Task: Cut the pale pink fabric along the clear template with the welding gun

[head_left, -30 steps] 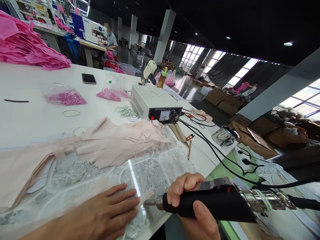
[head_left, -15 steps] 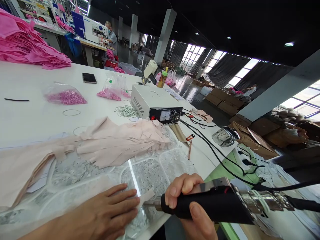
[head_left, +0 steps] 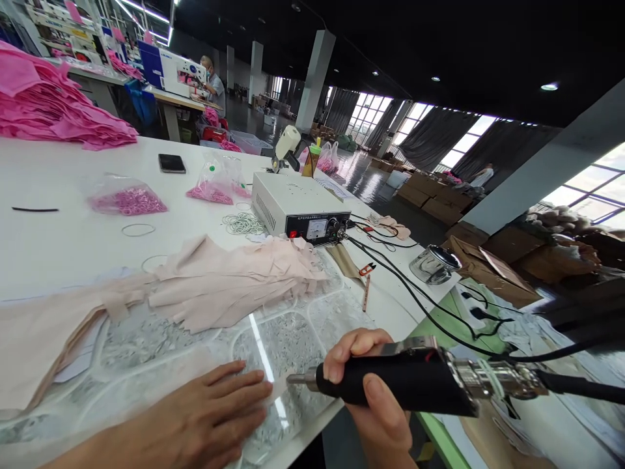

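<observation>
At lower right of the frame, the right hand [head_left: 387,420] holds the black tool [head_left: 424,385], fingers curled round it; long axis near level, tip leftward, just beside the left hand [head_left: 193,413], palm down, fingers slightly spread.

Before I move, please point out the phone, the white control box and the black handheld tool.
Phone [head_left: 171,163]: head view, dark screen.
White control box [head_left: 297,195]: head view, top panel.
Black handheld tool [head_left: 420,385]: head view, black body.
</observation>
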Demonstrator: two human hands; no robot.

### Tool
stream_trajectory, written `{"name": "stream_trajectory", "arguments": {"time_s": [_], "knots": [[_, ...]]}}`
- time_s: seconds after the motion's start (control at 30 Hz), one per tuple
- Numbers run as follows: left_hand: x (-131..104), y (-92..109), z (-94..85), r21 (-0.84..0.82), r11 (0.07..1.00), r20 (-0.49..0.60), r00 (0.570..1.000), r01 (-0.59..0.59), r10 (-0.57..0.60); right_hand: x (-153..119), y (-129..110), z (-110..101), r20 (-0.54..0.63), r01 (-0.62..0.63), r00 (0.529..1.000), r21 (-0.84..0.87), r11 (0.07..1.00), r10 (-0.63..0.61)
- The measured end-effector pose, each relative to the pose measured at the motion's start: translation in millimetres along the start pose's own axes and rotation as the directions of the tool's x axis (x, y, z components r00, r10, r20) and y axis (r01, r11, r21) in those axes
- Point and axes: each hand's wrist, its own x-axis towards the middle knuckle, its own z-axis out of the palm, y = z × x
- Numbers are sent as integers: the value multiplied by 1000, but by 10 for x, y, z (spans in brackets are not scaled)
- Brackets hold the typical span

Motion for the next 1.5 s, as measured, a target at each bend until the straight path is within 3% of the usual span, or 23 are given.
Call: {"name": "stream_trajectory", "arguments": {"time_s": [0.27, 0.43, 0.77, 1.03, 1.5], "knots": [[-32, -79, -48, 41, 999, -45, 999, 30, -28, 73, 51, -111, 47, 90, 995, -101, 991, -85], [-66, -183, -74, 83, 996, -46, 998, 38, -34, 200, 143, -167, -39, 124, 991, -89, 988, -128], [58, -405, -105, 74, 997, 91, 995, 21, -28, 247, 158, -173, -140, 112, 983, -49, 993, -117], [142, -549, -74, -21, 1000, 78, 997, -1, 3, 311, 188, -160, -154, 132, 978, -70, 989, -142], [391, -632, -189, -63, 998, 189, 981, -32, 43, 353, 189, -164, -189, 116, 974, -55, 992, -124]]}}
